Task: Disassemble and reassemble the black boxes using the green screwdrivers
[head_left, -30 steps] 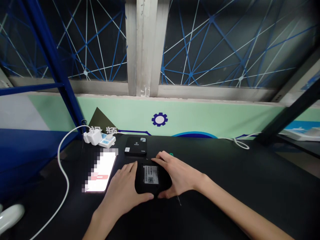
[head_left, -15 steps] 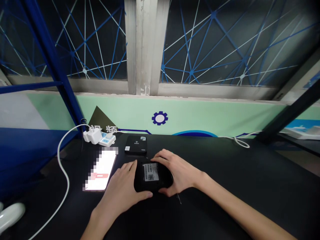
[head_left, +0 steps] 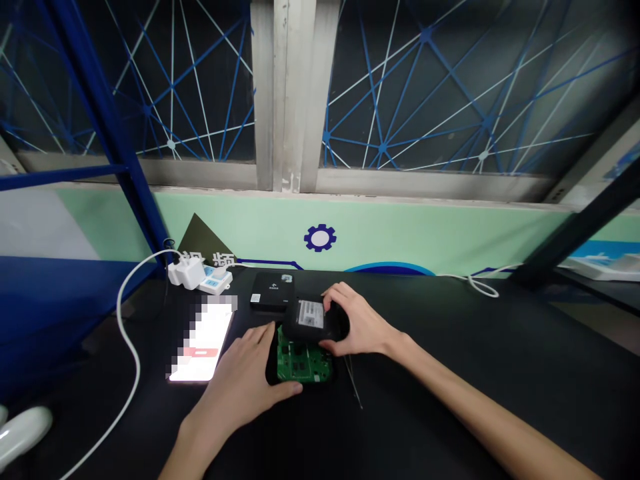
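My right hand [head_left: 356, 321] grips a black plastic cover [head_left: 310, 333] with a white printed label, its thumb and fingers around the right end. The cover is raised over the back part of a green circuit board [head_left: 303, 365], which sits in a dark lower casing. Around the left side of that casing my left hand [head_left: 250, 367] is curved, thumb along the front edge and fingers at the back left. Much of the casing is hidden by the cover and hand. Right of the board, a thin metal tool [head_left: 354, 385] lies on the black table.
Behind the cover lies a flat black box [head_left: 273, 291] with a small white sticker. A lit phone [head_left: 200, 350] is left of my left hand. White plugs in a power strip [head_left: 215, 279] stand at the back left, and a white cable [head_left: 129, 333] curves down the left side.
The cover has come off the casing. My right hand has lifted it up and back, exposing the green circuit board. My left hand has stayed at the casing's left side.
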Action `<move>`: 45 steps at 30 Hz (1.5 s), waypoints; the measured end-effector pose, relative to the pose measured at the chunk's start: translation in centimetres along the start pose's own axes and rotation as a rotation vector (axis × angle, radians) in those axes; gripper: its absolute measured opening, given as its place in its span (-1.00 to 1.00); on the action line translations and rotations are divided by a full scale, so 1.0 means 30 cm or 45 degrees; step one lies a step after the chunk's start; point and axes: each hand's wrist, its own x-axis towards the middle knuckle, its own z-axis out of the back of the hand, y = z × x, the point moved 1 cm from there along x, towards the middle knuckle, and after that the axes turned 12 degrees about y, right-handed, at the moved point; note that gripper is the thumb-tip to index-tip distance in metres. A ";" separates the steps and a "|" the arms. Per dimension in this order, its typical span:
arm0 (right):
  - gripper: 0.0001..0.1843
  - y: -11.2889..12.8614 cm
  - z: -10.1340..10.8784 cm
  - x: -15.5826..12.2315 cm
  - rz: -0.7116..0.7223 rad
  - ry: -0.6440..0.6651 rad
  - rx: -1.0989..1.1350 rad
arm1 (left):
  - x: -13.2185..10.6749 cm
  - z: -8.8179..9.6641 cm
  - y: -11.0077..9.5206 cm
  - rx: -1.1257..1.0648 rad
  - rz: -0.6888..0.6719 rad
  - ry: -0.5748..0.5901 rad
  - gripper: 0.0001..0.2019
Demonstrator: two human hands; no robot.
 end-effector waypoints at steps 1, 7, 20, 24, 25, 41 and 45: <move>-0.48 -0.003 -0.005 0.008 -0.050 -0.029 -0.021 | 0.000 0.000 0.000 0.002 0.004 -0.001 -0.17; -0.46 -0.003 -0.023 0.082 -0.143 -0.084 -0.090 | -0.002 -0.001 0.003 0.033 0.007 0.012 -0.15; -0.46 -0.003 -0.050 0.213 -0.118 0.028 -0.098 | 0.010 -0.025 0.029 0.213 0.029 -0.025 -0.46; -0.46 0.006 -0.052 0.213 -0.154 0.079 -0.097 | 0.016 -0.035 0.033 0.244 0.023 -0.060 -0.47; -0.46 0.007 -0.052 0.212 -0.161 0.088 -0.099 | 0.017 -0.038 0.034 0.248 0.019 -0.072 -0.47; -0.90 0.059 0.066 0.126 -0.194 0.282 -0.203 | 0.025 -0.058 0.040 0.325 0.015 -0.100 -0.47; -0.93 0.114 0.076 0.091 -0.236 0.548 -0.218 | 0.027 -0.061 0.040 0.331 0.025 -0.106 -0.46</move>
